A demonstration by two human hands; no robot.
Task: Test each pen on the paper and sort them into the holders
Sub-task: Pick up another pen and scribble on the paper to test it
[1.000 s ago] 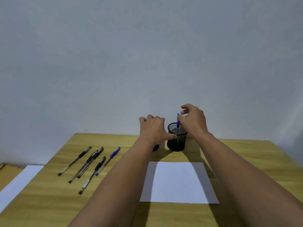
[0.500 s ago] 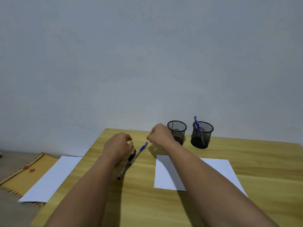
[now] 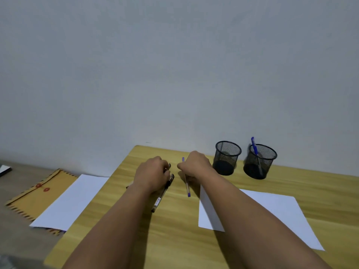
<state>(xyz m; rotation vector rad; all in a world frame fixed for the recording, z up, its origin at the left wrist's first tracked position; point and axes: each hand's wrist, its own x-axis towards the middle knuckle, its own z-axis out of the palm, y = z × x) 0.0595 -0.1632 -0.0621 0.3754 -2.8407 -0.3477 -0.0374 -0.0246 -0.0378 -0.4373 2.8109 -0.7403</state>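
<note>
Two black mesh holders (image 3: 227,157) (image 3: 260,161) stand at centre right, the right one holding a blue pen (image 3: 256,154). White paper (image 3: 272,212) lies below; black pens (image 3: 162,193), seemingly several, at centre.

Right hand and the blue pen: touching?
Touching. The head view shows the right hand gripping the blue pen: its top end sticks up beside the fingers and its tip points down over the table.
</note>
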